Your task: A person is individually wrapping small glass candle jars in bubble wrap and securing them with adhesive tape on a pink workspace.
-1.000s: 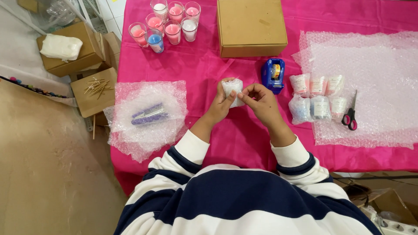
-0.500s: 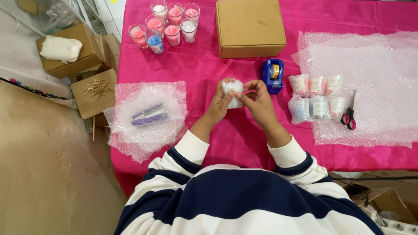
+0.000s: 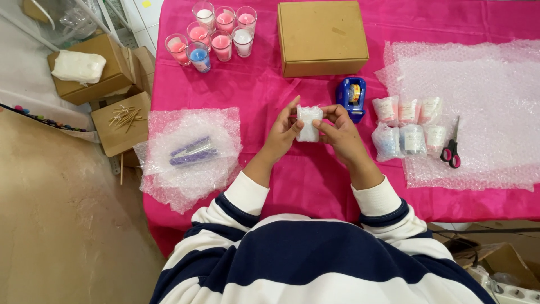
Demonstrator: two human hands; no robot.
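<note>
Nearest, the striped sleeves lead to both hands meeting over the pink cloth (image 3: 315,186). The left hand (image 3: 283,134) and right hand (image 3: 340,130) hold a small bubble-wrapped bundle (image 3: 309,123) between them, just above the table, fingertips pinching its sides and top edge. The wrap looks loose at the top, so a slackened pinch could let it spring open or let the bundle drop onto the cloth. Left lies a bubble sheet (image 3: 188,155) with purple sticks. Right, near the hand, sit wrapped bundles (image 3: 408,126) and scissors (image 3: 450,147) on a large sheet. Just beyond the bundle stands a blue tape dispenser (image 3: 351,97), then a cardboard box (image 3: 322,36) and glass candles (image 3: 216,32)
</note>
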